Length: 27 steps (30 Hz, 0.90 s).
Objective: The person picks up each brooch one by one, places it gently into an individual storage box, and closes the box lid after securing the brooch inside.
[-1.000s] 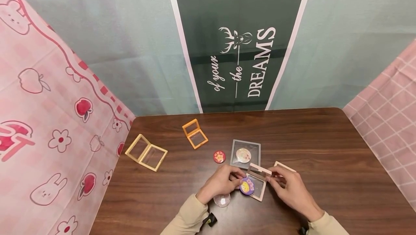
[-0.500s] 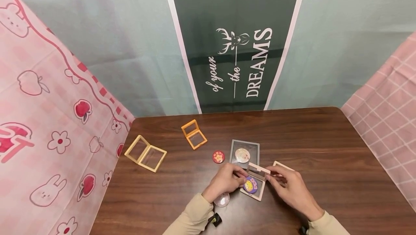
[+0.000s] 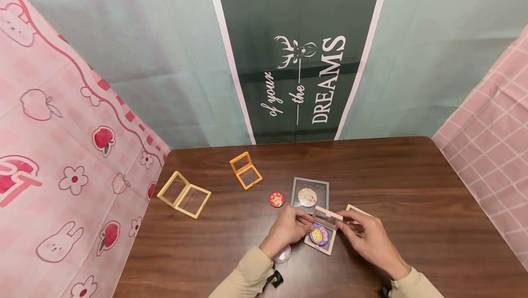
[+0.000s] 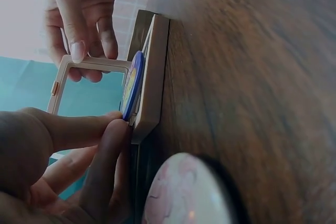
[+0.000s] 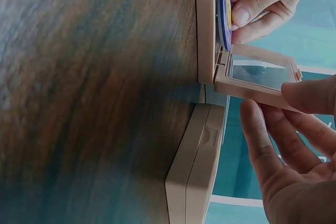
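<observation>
A small pale pink hinged case stands open on the table, its base (image 3: 323,251) flat and its clear-windowed lid (image 3: 328,213) raised. My left hand (image 3: 285,230) pinches the edge of a purple round badge (image 3: 318,235) between thumb and finger. That badge (image 4: 134,85) lies tilted over the base in the left wrist view. My right hand (image 3: 373,242) holds the lid (image 5: 257,91) by its side, thumb on one face and fingertips at the other. Beside my left wrist lies a pale round disc (image 3: 283,255), partly covered by the arm.
A grey case (image 3: 294,192) bearing a pale round badge (image 3: 307,197) lies just beyond my hands. A red badge (image 3: 277,199) is left of it. Farther left are an open orange case (image 3: 257,181) and an open yellow case (image 3: 199,215). A closed pink case (image 5: 194,166) sits beside my right hand.
My left hand has moved slightly right, bringing the purple badge from the case's left edge to over its base. My right hand keeps hold of the lid.
</observation>
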Available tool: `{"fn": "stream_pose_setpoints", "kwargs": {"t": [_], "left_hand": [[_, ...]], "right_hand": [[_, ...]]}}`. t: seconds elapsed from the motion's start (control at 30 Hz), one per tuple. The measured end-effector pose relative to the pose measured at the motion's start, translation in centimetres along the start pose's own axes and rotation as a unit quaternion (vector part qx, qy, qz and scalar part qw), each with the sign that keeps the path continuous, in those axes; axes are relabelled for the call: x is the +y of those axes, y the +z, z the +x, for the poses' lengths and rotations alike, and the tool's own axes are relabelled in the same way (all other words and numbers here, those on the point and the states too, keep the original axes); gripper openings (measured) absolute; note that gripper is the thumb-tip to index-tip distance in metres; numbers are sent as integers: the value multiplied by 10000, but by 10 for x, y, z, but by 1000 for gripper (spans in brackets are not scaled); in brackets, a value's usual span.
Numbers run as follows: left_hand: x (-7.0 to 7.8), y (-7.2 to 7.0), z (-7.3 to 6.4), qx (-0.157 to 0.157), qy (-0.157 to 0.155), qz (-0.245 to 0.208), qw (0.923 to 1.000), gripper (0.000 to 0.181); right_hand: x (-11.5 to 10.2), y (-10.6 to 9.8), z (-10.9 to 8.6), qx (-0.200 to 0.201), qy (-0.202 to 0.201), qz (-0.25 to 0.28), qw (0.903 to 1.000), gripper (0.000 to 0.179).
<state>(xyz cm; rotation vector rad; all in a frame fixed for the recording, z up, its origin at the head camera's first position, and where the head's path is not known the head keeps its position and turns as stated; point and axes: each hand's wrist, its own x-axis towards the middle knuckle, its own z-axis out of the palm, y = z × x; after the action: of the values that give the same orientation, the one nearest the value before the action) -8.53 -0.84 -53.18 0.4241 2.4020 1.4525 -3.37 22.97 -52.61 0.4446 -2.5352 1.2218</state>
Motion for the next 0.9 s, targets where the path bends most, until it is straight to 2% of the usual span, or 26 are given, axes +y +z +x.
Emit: {"fn": "stream_pose_setpoints", "kwargs": {"t": [0.23,0.6,0.77,0.9], "left_hand": [[-1,-1,2,51,-87,-87,9999,8],[-4,-2,3,106,14,7,9999,6],[1,-6,0,-57,-219,-91,9997,19],[6,-8,-6,-334,-397,9,9987,34]], "right_hand": [[1,0,1,-13,-5,-11,10000,30],[1,0,2,-16,14,58,10000,33],[-3,-2,3,1,10,194,9998,30],[-5,-3,3,17,36,244,9997,27]]}}
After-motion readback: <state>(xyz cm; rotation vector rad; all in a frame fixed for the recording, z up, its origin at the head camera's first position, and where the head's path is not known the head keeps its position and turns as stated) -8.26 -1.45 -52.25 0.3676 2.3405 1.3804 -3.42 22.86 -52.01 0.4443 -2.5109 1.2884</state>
